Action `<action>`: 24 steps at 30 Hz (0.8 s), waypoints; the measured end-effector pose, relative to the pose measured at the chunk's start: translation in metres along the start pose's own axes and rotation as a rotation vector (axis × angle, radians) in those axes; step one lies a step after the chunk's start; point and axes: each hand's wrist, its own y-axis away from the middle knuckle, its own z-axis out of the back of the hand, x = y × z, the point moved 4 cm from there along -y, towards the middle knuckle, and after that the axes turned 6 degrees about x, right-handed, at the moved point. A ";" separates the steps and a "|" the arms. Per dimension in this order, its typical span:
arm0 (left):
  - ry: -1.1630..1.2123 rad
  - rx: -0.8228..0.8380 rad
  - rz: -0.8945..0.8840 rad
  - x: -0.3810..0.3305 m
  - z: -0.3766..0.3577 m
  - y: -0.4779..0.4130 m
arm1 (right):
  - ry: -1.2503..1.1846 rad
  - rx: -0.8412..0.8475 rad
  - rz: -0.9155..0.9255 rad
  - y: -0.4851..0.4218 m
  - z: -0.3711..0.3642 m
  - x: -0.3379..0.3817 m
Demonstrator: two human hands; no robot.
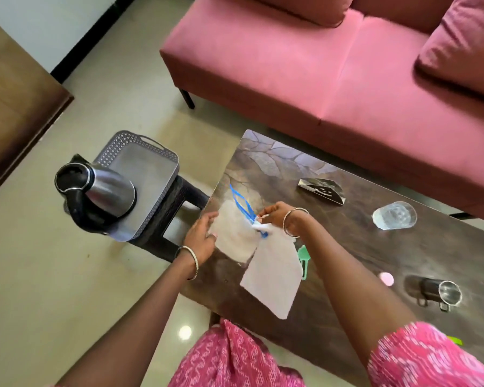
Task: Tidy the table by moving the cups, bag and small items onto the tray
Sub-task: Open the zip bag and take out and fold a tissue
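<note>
A white bag (273, 270) with blue drawstrings hangs just above the left end of the dark table (375, 247). My right hand (277, 216) pinches its gathered top. My left hand (203, 236) hovers at the table's left edge with fingers apart, beside the bag. A clear glass cup (394, 215) and a steel mug (442, 291) lie on their sides on the table. A small pink disc (386, 279) and a green plastic piece (303, 261) rest near them. The grey tray (157, 174) sits on a stool to the left and carries a steel kettle (95, 188).
A black napkin holder (322, 189) stands toward the table's far edge. A pink sofa (319, 65) runs behind the table. A wooden cabinet (14, 93) fills the left. A green item (454, 340) peeks out at the lower right.
</note>
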 end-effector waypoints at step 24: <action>0.296 0.652 -0.028 -0.121 -0.037 -0.028 | -0.993 0.054 -0.078 0.076 0.051 0.002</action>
